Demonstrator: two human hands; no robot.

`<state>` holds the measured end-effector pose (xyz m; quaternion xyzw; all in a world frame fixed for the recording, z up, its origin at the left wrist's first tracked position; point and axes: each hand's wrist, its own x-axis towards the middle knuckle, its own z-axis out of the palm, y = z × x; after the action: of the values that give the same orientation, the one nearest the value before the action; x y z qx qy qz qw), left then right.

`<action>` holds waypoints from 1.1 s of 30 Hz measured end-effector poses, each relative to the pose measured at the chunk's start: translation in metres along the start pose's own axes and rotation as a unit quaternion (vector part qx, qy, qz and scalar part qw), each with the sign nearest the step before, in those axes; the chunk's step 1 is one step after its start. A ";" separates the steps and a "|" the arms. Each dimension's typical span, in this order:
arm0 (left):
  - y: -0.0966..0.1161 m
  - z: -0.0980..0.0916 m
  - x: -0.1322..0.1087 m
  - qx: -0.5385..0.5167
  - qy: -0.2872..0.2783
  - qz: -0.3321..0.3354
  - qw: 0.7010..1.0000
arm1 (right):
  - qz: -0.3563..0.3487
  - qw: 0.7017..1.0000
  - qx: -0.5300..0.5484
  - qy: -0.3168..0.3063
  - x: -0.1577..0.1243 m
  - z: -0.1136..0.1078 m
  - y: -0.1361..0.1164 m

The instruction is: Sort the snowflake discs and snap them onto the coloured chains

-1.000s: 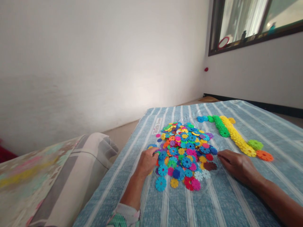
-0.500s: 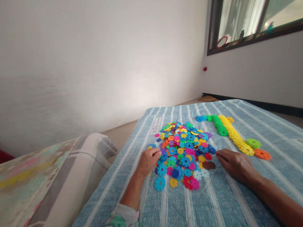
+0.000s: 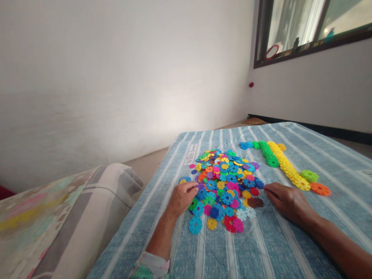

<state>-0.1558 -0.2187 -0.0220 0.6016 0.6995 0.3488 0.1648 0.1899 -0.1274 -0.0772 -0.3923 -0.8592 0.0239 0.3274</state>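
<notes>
A heap of small colourful plastic snowflake discs (image 3: 225, 182) lies on a blue striped bedsheet (image 3: 261, 252). My left hand (image 3: 181, 197) rests at the heap's left edge with its fingers curled; a green disc (image 3: 193, 204) shows by the fingertips. My right hand (image 3: 286, 199) lies on the sheet at the heap's right edge, fingers bent and pressed together near a brown disc (image 3: 255, 202); what it holds, if anything, is hidden. Beyond it runs a joined row of yellow discs (image 3: 286, 166) beside green discs (image 3: 269, 154), with an orange disc (image 3: 320, 188) at its near end.
A grey and floral pillow (image 3: 69, 221) lies at the left of the bed. White walls stand behind, with bare floor (image 3: 148, 162) between wall and bed. A window sill (image 3: 305, 46) at the upper right carries small items.
My left hand's fingers have shifted slightly at the heap's edge, and a green disc now shows beside them. My right hand has stayed where it was.
</notes>
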 end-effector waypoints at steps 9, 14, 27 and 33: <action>0.012 0.005 -0.004 -0.052 0.007 -0.025 0.998 | -0.024 0.999 0.026 0.019 0.002 -0.001 -0.012; 0.032 0.026 -0.012 -0.081 -0.031 0.026 0.996 | -0.065 0.996 0.063 0.007 0.002 0.003 -0.043; 0.074 0.063 -0.030 -0.058 -0.097 0.160 0.981 | -0.017 0.974 0.222 -0.045 0.002 0.018 -0.081; 0.077 0.068 -0.031 -0.039 -0.106 0.166 0.980 | 0.030 0.955 0.288 -0.064 0.003 0.020 -0.082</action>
<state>-0.0492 -0.2259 -0.0228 0.7360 0.5541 0.3329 0.2014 0.1228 -0.1774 -0.0670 -0.3044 -0.8231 0.3050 0.3700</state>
